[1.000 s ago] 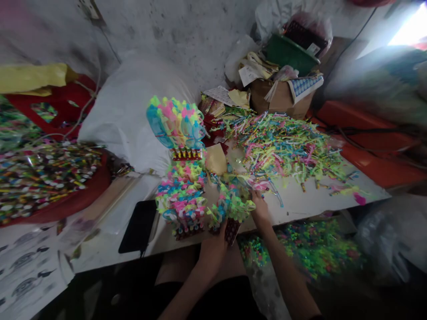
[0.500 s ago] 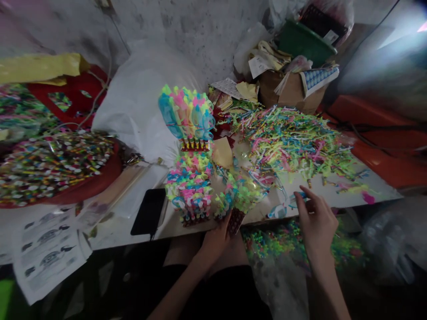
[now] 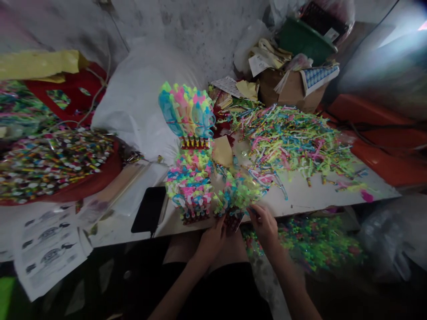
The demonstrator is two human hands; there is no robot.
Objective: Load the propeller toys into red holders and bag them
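Note:
My left hand (image 3: pixel 213 240) is closed on the edge of a dark red rack (image 3: pixel 234 221) with rows of holes, at the table's front edge above my lap. Green and blue plastic pieces (image 3: pixel 245 193) stand up from this rack. At its right side, my right hand (image 3: pixel 266 226) pinches a small blue plastic piece (image 3: pixel 246 212), partly hidden by the fingers. Just left of the rack stand filled racks of pink, blue and green pieces (image 3: pixel 191 193). Behind them a dark red strip (image 3: pixel 195 144) holds a tall bunch of translucent pieces (image 3: pixel 188 109).
A heap of loose coloured pieces (image 3: pixel 293 138) covers the table's right side. A black phone (image 3: pixel 149 210) lies left of the racks. Farther left are a red basin (image 3: pixel 111 173) of small parts and printed sheets (image 3: pixel 50 249). More pieces (image 3: pixel 316 242) lie below the table.
My right hand has moved left from the table's right part to the rack, bringing a blue piece from there. My left hand stays at the rack, which has shifted slightly.

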